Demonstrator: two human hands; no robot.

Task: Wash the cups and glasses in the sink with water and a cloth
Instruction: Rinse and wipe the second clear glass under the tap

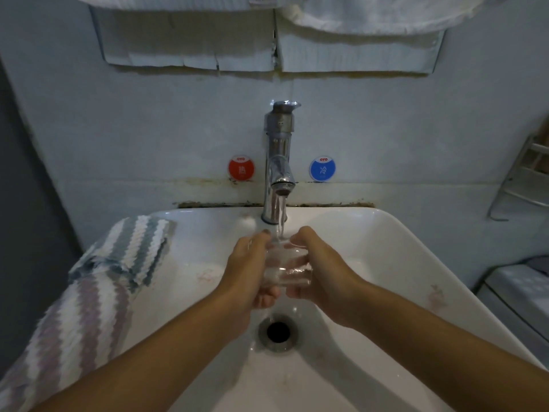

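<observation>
Glass: one clear glass [286, 267] is held over the middle of the sink [395, 242], above the drain [278, 331] and just under the spout of the faucet [278, 162]. I see it tilted a little, with its mouth toward the back edge of the sink.
Water: a thin stream [281, 217] runs from the spout and falls into the mouth of the glass.
Left hand: my left hand [248, 272] grips the left side of the glass, fingers curled around the wall and the thumb up near the rim.
Right hand: my right hand [320, 272] grips the right side in the same way, fingers bent around the glass, the thumb at the rim. The two hands nearly meet under the base of the glass.
Cloth: a striped cloth [98, 281], white with grey-blue and mauve bands, hangs over the left edge of the sink, well apart from the hands. Neither hand touches it.
Sink: white basin, wet near the drain, with faint pinkish marks on the left slope and near the right edge.
Wall behind: a red round sticker [241, 168] is left of the faucet and a blue one [322, 169] is right of it, both just above the back edge of the sink.
Right side: a metal rack [523, 179] is on the wall past the right edge of the sink.
</observation>
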